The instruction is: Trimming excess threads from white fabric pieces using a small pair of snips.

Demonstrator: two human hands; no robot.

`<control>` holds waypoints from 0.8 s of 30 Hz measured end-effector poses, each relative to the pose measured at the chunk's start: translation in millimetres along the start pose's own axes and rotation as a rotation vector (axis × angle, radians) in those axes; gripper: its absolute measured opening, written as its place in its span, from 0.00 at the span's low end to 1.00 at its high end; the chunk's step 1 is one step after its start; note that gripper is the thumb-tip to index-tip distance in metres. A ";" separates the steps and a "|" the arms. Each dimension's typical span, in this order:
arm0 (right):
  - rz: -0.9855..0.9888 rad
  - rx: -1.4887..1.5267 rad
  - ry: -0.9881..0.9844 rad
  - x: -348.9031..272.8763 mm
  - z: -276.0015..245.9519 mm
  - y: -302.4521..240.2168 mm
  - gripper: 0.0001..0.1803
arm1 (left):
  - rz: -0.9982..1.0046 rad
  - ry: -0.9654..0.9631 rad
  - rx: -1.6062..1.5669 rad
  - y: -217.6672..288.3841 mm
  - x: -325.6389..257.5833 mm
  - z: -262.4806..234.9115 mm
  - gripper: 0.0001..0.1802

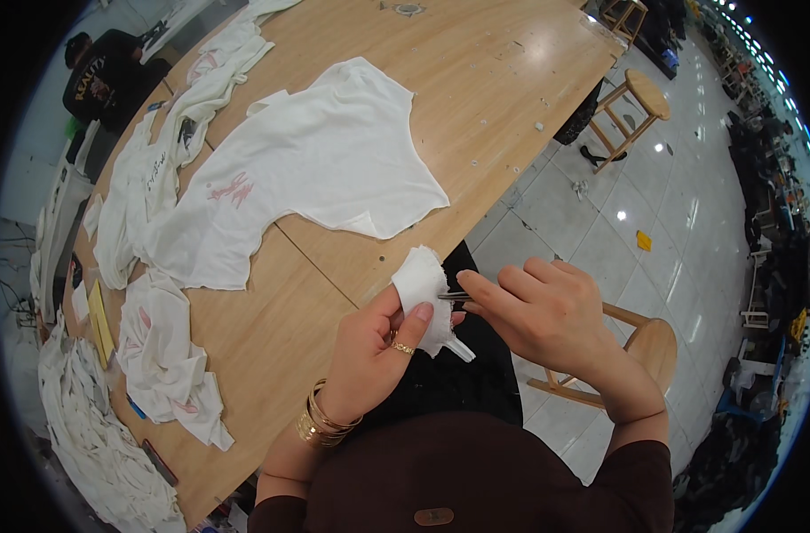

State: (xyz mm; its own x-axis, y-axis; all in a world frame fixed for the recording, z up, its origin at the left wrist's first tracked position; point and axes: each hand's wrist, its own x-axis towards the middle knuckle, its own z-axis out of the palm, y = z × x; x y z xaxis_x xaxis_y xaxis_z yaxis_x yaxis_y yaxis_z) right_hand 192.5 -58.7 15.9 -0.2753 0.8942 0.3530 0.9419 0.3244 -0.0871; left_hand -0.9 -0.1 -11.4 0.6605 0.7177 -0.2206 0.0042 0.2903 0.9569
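One wooden table (485, 98) bears a spread white garment (334, 147). Just off its near edge, the right hand (547, 313), fingers curled, and the left hand (368, 354) meet: the left pinches a small white cloth (416, 282), the right a slim metal tool (455, 296).

Clothing and ornament of the wearer: dark brown top (378, 480) with short sleeves (640, 471); small, lighter brown oblong patch (433, 516), rounded at its ends; black legwear (449, 386); gold-coloured bangles (316, 422) and patterned gold-coloured ring (403, 348) on the left arm and hand (369, 351).
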 end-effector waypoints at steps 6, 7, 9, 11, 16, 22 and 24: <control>-0.029 0.006 0.023 1.1 0.3 1.2 0.16 | -0.017 -0.042 0.012 3.2 1.1 -0.2 0.17; -0.025 0.026 0.034 1.1 0.7 1.3 0.16 | -0.025 -0.040 -0.027 4.5 1.2 0.5 0.17; -0.017 0.061 0.046 0.9 2.9 1.8 0.16 | -0.034 -0.038 -0.062 5.0 1.6 0.2 0.16; -0.008 0.094 0.058 0.6 4.6 2.3 0.16 | -0.043 -0.037 -0.098 5.6 1.7 -0.4 0.15; 0.073 0.352 0.003 -0.4 6.8 4.8 0.13 | -0.066 -0.075 -0.129 9.9 1.1 -1.6 0.16; 0.233 0.671 -0.068 -3.8 11.2 4.1 0.11 | -0.047 -0.077 -0.112 3.0 0.2 -2.5 0.16; 0.246 0.681 -0.083 -3.8 10.6 6.1 0.11 | -0.048 -0.052 -0.111 5.2 -0.6 1.0 0.16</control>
State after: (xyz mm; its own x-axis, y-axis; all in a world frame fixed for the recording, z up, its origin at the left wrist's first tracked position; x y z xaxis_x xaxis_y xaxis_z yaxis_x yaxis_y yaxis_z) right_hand 197.2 -56.9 4.1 -0.1103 0.9776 0.1792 0.6573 0.2070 -0.7247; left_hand -0.5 0.4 -6.1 0.6999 0.6682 -0.2524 -0.0449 0.3938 0.9181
